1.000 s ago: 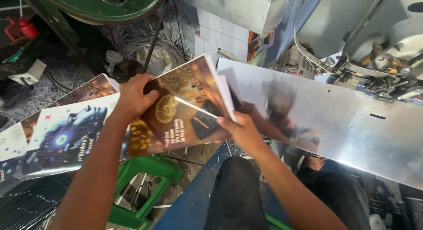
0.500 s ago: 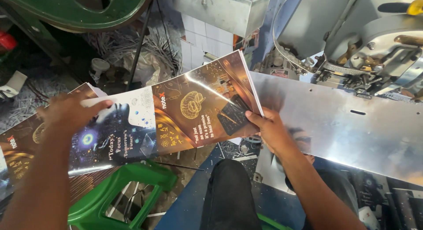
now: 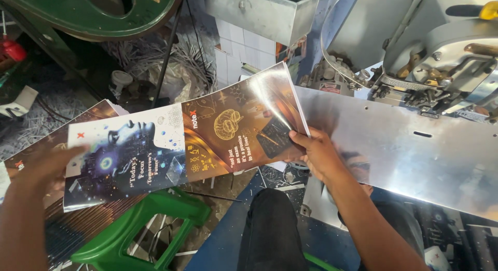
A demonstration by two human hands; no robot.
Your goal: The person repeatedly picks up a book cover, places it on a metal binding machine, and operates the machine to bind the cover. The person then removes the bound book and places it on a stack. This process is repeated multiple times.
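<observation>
Shiny metal machine table (image 3: 415,162) (reflective), glossy printed cover sheets (image 3: 244,128) overlapping its left end

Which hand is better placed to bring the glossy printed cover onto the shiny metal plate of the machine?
Probably the right hand: it grips the printed cover at the edge beside the metal plate. The left hand is at the far end, blurred.

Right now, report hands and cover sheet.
Right hand pinching glossy cover sheet at its edge. Left hand on the stacked covers. Steel plate alongside.
</observation>
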